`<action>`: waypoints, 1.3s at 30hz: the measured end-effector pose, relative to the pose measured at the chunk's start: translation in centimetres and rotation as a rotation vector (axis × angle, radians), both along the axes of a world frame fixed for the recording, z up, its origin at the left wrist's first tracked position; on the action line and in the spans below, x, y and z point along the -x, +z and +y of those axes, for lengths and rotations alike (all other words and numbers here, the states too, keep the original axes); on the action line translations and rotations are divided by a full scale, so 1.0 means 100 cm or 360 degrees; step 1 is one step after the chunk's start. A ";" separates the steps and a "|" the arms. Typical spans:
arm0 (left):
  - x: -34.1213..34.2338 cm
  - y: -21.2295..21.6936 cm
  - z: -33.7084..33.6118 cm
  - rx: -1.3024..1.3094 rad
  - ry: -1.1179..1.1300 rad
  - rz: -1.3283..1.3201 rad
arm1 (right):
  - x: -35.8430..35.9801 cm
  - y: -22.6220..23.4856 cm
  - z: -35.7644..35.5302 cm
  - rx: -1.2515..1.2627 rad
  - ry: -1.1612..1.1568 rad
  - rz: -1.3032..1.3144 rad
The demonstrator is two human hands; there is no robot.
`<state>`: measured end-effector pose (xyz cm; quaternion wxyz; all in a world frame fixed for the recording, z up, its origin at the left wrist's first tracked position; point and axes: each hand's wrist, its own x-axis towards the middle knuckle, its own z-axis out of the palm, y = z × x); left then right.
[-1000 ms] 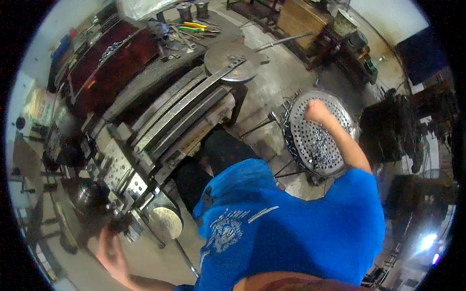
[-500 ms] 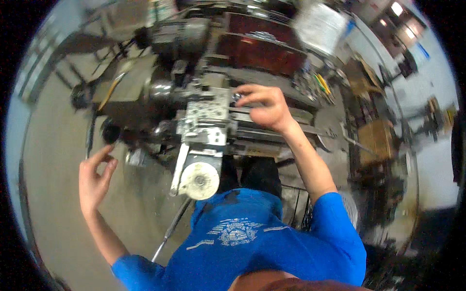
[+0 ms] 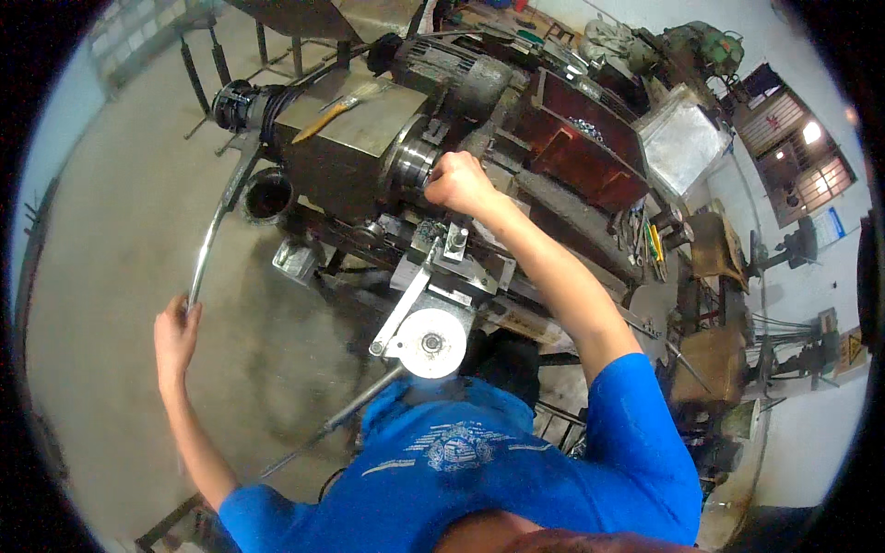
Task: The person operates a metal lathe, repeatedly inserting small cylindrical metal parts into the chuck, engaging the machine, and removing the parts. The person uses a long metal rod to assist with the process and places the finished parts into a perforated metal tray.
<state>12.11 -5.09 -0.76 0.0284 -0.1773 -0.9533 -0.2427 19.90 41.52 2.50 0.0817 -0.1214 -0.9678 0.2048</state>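
On the left, my left hand (image 3: 175,343) is closed round the lower end of a long shiny metal lever (image 3: 206,249). The lever runs up to a dark round fitting (image 3: 238,105) at the outer end of the lathe's headstock (image 3: 318,161). My right hand (image 3: 458,182) is closed at the mouth of the bright round chuck (image 3: 415,162); whatever its fingers hold is hidden. Below that hand is the tool post (image 3: 455,241) on the cross slide. Nearest my body is a pale round handwheel (image 3: 431,343), with a flat metal arm (image 3: 403,311) beside it.
A paintbrush with a wooden handle (image 3: 318,123) lies on the headstock. Behind the lathe stand a motor (image 3: 458,81) and a dark red tray (image 3: 590,152) holding small metal parts. Several hand tools (image 3: 645,241) lie to the right. A long rod (image 3: 346,412) slants down near my waist.
My left hand, fingers apart before, has closed on the lever. The right hand has moved left from beside the slide to the chuck. The whole view has tilted.
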 end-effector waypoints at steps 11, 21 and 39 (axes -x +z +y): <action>0.012 -0.018 0.004 0.0169 0.0000 0.0158 | 0.018 -0.017 0.004 -0.0115 -0.0080 0.0451; 0.138 -0.024 -0.078 0.1027 0.0200 0.0473 | 0.016 -0.007 0.004 -0.0078 0.0157 0.0569; 0.137 -0.238 0.126 0.0174 -0.0050 -0.0675 | -0.224 0.044 0.076 -0.0186 -0.0362 0.0428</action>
